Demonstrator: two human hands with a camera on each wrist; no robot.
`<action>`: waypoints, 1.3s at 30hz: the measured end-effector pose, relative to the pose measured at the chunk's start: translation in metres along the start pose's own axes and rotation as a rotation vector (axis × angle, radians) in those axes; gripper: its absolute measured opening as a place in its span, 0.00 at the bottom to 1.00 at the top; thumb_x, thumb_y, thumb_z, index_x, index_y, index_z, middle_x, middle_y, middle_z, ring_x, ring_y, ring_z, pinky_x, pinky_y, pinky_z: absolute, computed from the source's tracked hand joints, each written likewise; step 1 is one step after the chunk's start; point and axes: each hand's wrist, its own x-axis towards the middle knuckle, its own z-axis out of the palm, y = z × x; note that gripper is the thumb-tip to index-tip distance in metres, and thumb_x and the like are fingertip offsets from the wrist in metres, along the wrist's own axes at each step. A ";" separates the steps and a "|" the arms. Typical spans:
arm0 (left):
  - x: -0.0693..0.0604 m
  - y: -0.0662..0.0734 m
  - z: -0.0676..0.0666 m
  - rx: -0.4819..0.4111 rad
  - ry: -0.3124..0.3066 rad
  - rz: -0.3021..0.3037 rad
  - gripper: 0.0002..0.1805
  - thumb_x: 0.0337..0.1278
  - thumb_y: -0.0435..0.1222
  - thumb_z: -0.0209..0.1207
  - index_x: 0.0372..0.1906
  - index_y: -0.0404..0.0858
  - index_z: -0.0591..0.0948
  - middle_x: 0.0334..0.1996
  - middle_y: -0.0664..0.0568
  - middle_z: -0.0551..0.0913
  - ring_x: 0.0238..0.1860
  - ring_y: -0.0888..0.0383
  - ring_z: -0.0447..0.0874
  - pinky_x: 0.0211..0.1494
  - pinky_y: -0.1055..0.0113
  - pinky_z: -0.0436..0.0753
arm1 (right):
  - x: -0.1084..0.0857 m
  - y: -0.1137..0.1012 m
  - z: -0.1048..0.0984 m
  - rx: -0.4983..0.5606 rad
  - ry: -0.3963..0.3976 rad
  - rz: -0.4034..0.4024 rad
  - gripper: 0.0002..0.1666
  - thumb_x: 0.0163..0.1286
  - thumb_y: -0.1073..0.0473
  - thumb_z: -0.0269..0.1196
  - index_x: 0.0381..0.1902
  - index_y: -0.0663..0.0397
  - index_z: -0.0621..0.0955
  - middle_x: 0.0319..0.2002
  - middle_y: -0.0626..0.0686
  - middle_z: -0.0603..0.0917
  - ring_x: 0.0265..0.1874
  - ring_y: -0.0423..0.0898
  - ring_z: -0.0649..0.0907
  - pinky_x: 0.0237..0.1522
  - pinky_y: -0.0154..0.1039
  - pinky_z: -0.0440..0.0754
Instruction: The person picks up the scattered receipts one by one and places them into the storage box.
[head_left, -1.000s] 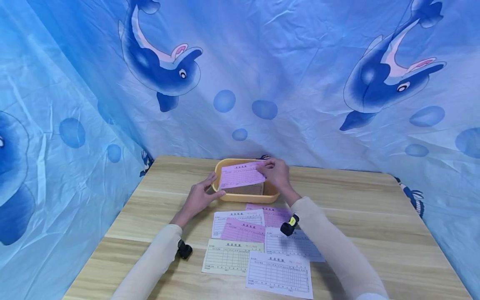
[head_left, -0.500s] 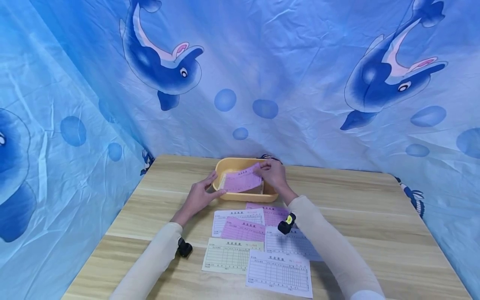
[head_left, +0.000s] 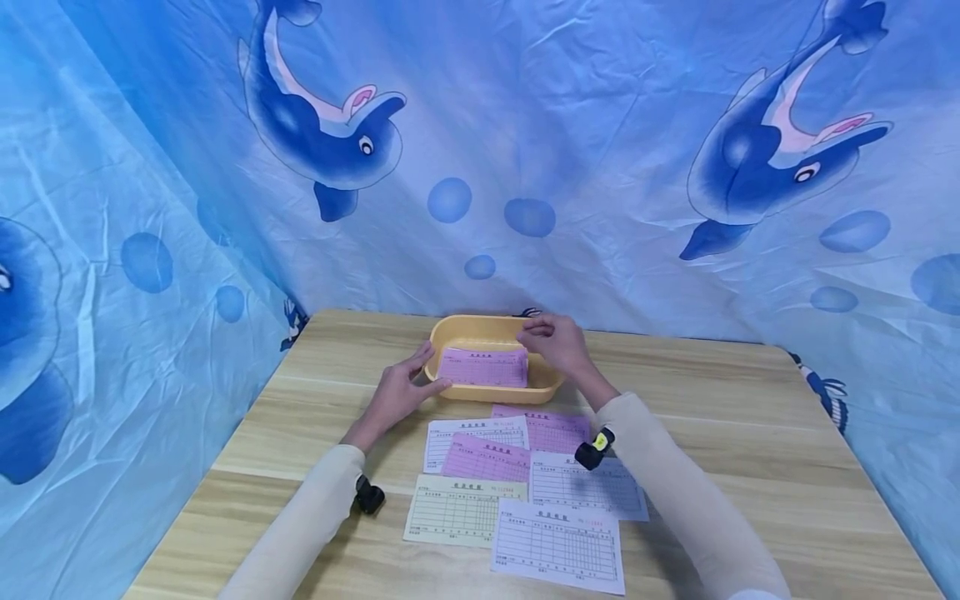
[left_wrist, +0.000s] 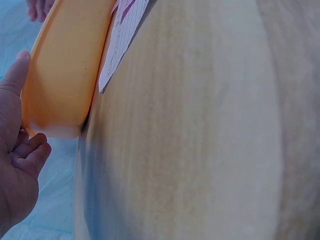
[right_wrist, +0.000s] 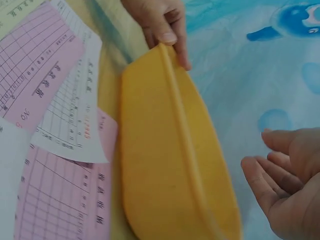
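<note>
High forward-down head view, close wrist views, basket (right_wrist: 160, 140) in all.

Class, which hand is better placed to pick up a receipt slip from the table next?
Right, most likely. The right hand holds nothing, close to the nearest pink receipt slip on the table. The left hand grips the left end of the yellow tub, so would have to let go.

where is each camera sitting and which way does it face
Head: on the head, looking forward and down at the yellow tray and paper slips; left hand, right hand and sleeves show.
Left wrist: on that wrist, facing the tray's outer wall; left hand and part of right hand show.
Right wrist: on that wrist, facing along the tray; both hands show.
Shared: both wrist views show tray and slips.
</note>
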 end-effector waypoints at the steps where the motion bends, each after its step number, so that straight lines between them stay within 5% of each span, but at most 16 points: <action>1: 0.000 0.000 0.000 -0.001 0.000 -0.004 0.50 0.53 0.56 0.72 0.74 0.32 0.68 0.78 0.44 0.61 0.76 0.46 0.64 0.73 0.59 0.73 | -0.002 -0.003 -0.003 0.013 -0.018 -0.014 0.19 0.69 0.58 0.71 0.52 0.66 0.84 0.46 0.62 0.89 0.45 0.59 0.89 0.45 0.45 0.92; 14: 0.001 0.000 -0.001 0.003 -0.007 -0.009 0.50 0.55 0.57 0.71 0.74 0.31 0.68 0.78 0.44 0.61 0.75 0.46 0.65 0.73 0.59 0.73 | -0.038 -0.026 -0.052 -0.066 -0.049 -0.150 0.24 0.67 0.47 0.73 0.55 0.53 0.86 0.50 0.54 0.89 0.47 0.49 0.87 0.46 0.37 0.89; 27: 0.001 0.000 0.000 -0.007 -0.003 -0.015 0.48 0.55 0.54 0.72 0.74 0.33 0.68 0.78 0.47 0.61 0.76 0.49 0.64 0.73 0.63 0.73 | -0.091 -0.013 -0.085 -0.142 -0.012 -0.141 0.24 0.68 0.48 0.72 0.56 0.56 0.85 0.51 0.55 0.89 0.46 0.50 0.88 0.45 0.32 0.88; 39: 0.000 -0.001 -0.001 -0.026 -0.010 -0.028 0.46 0.56 0.52 0.73 0.75 0.35 0.67 0.79 0.50 0.60 0.77 0.53 0.62 0.74 0.66 0.71 | -0.152 0.008 -0.090 -0.167 0.007 -0.090 0.22 0.68 0.52 0.72 0.55 0.57 0.85 0.49 0.54 0.90 0.43 0.45 0.88 0.44 0.32 0.89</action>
